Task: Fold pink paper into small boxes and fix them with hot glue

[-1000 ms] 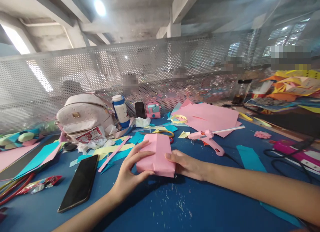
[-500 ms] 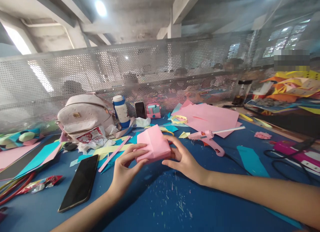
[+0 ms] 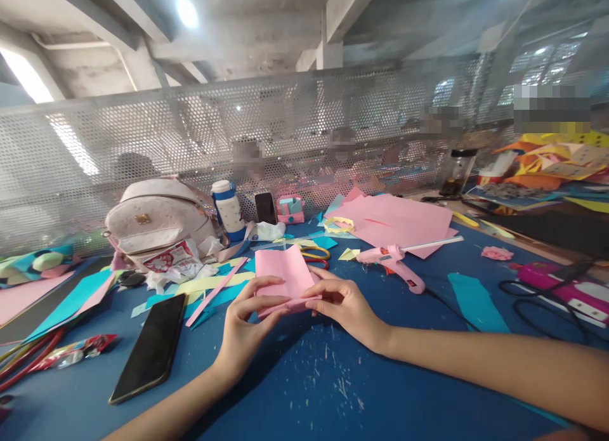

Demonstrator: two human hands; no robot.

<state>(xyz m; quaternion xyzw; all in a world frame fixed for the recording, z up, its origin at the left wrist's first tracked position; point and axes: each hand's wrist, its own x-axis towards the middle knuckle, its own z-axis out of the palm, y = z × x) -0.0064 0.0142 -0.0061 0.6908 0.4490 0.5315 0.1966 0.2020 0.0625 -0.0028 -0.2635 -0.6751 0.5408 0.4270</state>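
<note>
A folded pink paper piece [image 3: 282, 273] is held just above the blue table [image 3: 304, 390], near its middle. My left hand [image 3: 245, 327] pinches its near left edge between thumb and fingers. From the right, my right hand [image 3: 345, 304] grips the near right edge, fingers curled onto the paper. The paper tilts away from me, its far end raised. A pink glue gun [image 3: 397, 263] lies to the right of my hands.
A black phone [image 3: 150, 346] lies left of my hands. A white backpack [image 3: 159, 222], a bottle [image 3: 228, 209] and paper scraps crowd the back left. Pink sheets [image 3: 399, 219] lie at the back right, scissors [image 3: 542, 301] at the far right. A perforated metal screen [image 3: 143, 143] closes the far side.
The pink paper was lifted from flat on the table, turned in both hands, and now lies flatter with both hands pinching its near edge.
</note>
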